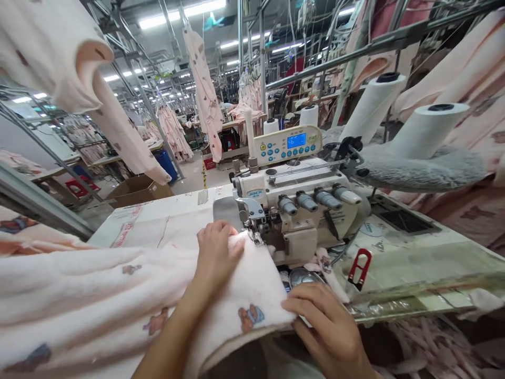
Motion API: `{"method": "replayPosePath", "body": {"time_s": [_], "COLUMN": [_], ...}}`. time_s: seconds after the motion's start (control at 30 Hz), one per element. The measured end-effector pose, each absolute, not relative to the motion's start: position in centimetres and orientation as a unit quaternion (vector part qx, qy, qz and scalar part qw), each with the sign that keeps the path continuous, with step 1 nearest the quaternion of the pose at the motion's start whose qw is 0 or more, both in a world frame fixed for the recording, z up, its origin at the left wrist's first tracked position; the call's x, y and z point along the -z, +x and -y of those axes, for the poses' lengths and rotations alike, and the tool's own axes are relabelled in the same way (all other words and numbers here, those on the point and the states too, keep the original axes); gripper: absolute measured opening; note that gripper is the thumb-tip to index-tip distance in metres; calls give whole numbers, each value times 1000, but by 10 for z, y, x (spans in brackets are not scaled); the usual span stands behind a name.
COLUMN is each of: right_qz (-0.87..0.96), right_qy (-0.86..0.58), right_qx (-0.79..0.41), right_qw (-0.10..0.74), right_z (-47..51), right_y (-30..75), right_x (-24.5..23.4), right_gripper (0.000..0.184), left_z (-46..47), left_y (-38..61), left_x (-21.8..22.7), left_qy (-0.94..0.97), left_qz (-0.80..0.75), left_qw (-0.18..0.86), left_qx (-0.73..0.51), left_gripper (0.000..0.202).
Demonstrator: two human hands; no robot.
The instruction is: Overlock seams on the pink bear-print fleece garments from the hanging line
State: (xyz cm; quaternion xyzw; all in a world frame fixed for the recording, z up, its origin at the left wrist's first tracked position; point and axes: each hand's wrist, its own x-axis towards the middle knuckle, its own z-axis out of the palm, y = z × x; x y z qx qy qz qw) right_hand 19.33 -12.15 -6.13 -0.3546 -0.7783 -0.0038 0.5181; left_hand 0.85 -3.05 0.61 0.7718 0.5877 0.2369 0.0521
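A pale pink fleece fabric piece [252, 284] with small bear prints spreads across the left of the sewing table and under the presser foot [257, 237] of a white overlock sewing machine [292, 205]. My left hand [216, 250] rests on the fabric just left of the foot, fingers bent and pressing the cloth down. At the fabric's near right corner, my right hand [327, 329] pinches the edge between thumb and fingers. The machine's needle area is partly hidden by metal parts.
Red-handled thread snips [360, 268] lie on the table right of the machine. Large white thread cones [428, 129] stand behind it. Pink garments [203, 95] hang around, and a cardboard box [136, 192] sits on the floor beyond the table [189, 210].
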Motion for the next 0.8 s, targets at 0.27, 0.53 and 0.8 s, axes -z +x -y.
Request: {"method": "replayPosePath", "body": {"time_s": [0.27,0.53,0.8], "right_qz": [763,761,724], "right_qy": [-361,-384,-422], "right_qx": [10,76,94], "right_qw": [536,517,537], "right_z": [104,74,101], "right_y": [189,184,169], "right_x": [54,45,60], "right_gripper": [22,13,17], "left_z": [9,-27,-56], "left_y": [7,4,2], "left_x": [-6,-3,-8], "left_qy": [763,753,740], "left_qz": [-594,-611,-632], "left_qw": [39,1,-10], "left_qx": [-250,-242,-229], "left_gripper": [3,7,19]}}
